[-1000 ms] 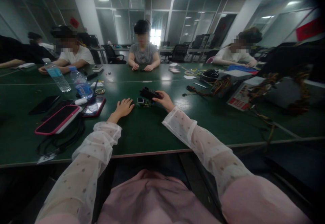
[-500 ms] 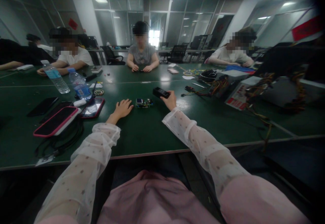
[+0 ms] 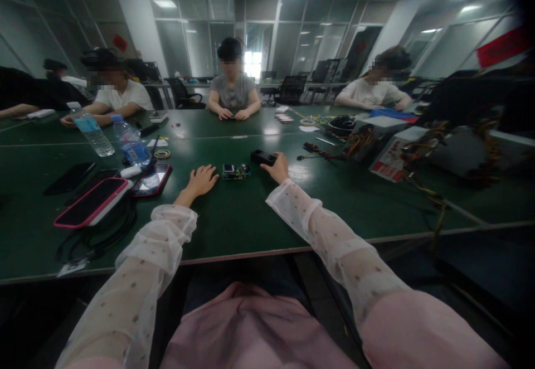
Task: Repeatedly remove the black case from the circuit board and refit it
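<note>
My right hand (image 3: 279, 168) is closed around the near end of a small black box-shaped device (image 3: 262, 158), which is at the table surface. What kind of device it is, I cannot make out. Just left of it lies a small circuit board (image 3: 234, 171) with a little screen and several parts on it. My left hand (image 3: 202, 180) rests palm down on the green table (image 3: 234, 218), its fingers stretched out toward the board but apart from it.
Phones (image 3: 90, 202), a red-edged device (image 3: 154, 180) and two water bottles (image 3: 130, 140) are at the left. Power supplies (image 3: 393, 154) with tangled wires stand at the right. Across the table sits a person in grey (image 3: 233, 93), with others to either side.
The black device in my right hand has come down and levelled, from tilted to lying about flat. My left hand and the circuit board have stayed in place.
</note>
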Action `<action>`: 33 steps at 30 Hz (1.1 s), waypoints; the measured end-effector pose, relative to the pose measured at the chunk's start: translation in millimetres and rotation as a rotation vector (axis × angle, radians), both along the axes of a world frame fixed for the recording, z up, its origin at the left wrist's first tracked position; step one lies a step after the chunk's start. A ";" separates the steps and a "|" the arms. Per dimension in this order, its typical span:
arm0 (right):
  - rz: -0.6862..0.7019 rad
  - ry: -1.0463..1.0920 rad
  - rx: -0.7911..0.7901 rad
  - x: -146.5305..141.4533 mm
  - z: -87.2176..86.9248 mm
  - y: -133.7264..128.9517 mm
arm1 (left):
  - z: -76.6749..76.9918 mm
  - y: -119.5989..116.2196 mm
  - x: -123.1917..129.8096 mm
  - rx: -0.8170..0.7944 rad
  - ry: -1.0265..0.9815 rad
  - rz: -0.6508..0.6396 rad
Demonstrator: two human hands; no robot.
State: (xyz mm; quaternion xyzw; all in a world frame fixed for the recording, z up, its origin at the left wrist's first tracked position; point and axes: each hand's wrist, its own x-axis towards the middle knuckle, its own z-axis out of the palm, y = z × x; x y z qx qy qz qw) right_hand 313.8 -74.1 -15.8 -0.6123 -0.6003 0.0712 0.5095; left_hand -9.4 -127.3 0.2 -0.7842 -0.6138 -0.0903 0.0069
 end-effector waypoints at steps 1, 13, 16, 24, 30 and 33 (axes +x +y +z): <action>0.002 -0.005 -0.005 0.3 -0.1 -0.1 | 0.2 -0.3 0.1 -0.003 -0.003 -0.002; 0.436 0.297 -0.061 -7.5 22.8 -1.7 | 1.5 1.0 -1.9 -0.022 -0.017 -0.007; 0.623 0.323 -0.055 -17.3 33.7 -13.0 | 1.8 1.0 -2.0 -0.030 -0.021 -0.012; 0.820 0.281 -0.080 -32.4 35.6 -23.9 | -3.0 2.7 -2.3 0.008 -0.026 -0.021; 0.861 0.215 -0.116 -35.3 29.0 -21.2 | -3.3 1.5 -2.0 0.019 -0.051 -0.013; 0.856 0.141 -0.104 -36.1 26.3 -21.0 | -2.9 0.8 -2.2 0.018 -0.064 -0.019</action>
